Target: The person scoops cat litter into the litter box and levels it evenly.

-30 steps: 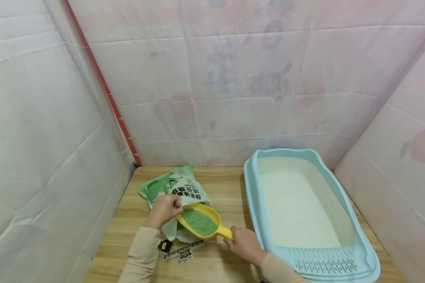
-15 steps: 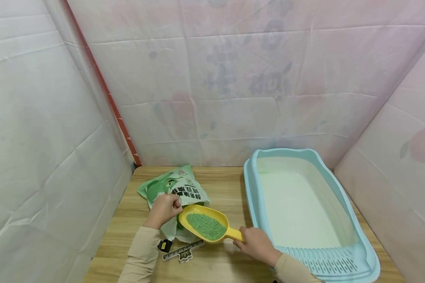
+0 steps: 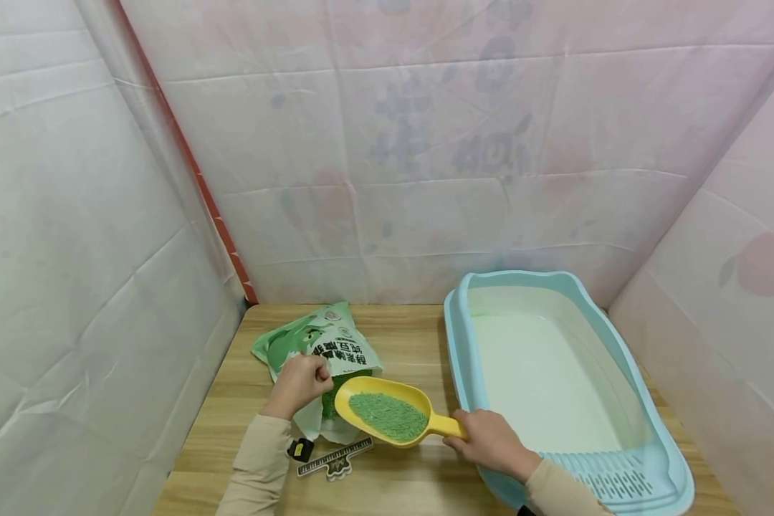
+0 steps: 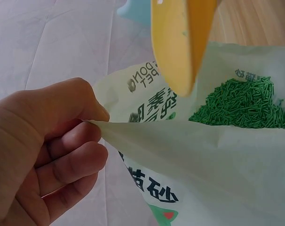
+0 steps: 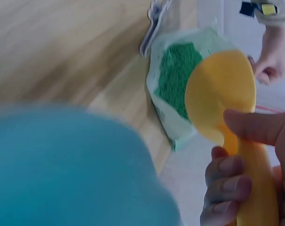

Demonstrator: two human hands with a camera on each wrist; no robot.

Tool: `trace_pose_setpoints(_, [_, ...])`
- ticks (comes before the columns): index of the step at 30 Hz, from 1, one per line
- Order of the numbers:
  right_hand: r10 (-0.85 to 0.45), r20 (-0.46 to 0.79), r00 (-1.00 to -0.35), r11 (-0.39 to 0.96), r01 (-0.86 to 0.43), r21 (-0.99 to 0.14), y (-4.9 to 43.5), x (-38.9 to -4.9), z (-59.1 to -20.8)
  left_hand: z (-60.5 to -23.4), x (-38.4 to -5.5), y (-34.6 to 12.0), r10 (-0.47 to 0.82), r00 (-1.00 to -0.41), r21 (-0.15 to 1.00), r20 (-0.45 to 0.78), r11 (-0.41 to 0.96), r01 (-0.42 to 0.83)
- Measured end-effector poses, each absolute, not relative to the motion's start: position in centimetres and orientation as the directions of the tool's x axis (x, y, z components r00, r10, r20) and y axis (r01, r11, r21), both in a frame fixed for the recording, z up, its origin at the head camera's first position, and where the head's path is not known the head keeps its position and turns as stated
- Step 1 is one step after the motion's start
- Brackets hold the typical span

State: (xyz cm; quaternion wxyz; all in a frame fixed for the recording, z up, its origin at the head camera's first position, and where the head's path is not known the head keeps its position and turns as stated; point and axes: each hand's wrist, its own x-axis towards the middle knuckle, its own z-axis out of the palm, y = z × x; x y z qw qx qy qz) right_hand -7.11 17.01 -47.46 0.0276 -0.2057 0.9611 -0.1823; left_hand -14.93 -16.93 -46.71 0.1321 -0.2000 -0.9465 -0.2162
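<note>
My left hand [image 3: 299,385] pinches the edge of a green and white cat litter bag [image 4: 180,160], with the thumb pressed against the forefinger and the other fingers curled. The bag lies on its back with its mouth toward me. Green pellets [image 4: 241,103] show inside the mouth. My right hand [image 3: 490,441] grips the handle of a yellow scoop [image 3: 448,426], thumb along the top. A heap of green pellets [image 3: 387,416] fills most of the scoop's bowl. The scoop is above the table, just right of the bag mouth and apart from the left hand.
A light blue litter box [image 3: 464,358] with a slotted front step stands on the right, beside my right forearm. A black and white clip with a piano-key pattern [image 3: 335,459] lies on the wooden table [image 3: 413,330] before the bag. Pale cloth walls [image 3: 426,215] surround the table.
The right hand has drawn the loaded scoop away from the bag mouth, to the right toward the litter box. The left hand has stayed at the bag edge.
</note>
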Motion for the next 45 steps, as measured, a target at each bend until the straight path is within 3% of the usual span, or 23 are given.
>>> trace_pose_setpoints(14, [-0.437,0.019,-0.899,0.842,-0.417,-0.342,20.8,-8.0,-46.1,-46.9,-14.9,-16.9,0.317,-0.889,0.359,0.329,0.829,0.429])
trace_pose_setpoints(45, [-0.266,0.053,-0.963,0.908,-0.268,-0.321,25.5,-8.9,-42.2,-46.7,-14.8,-16.8,0.326,-0.885,0.346,0.332,0.831,0.436])
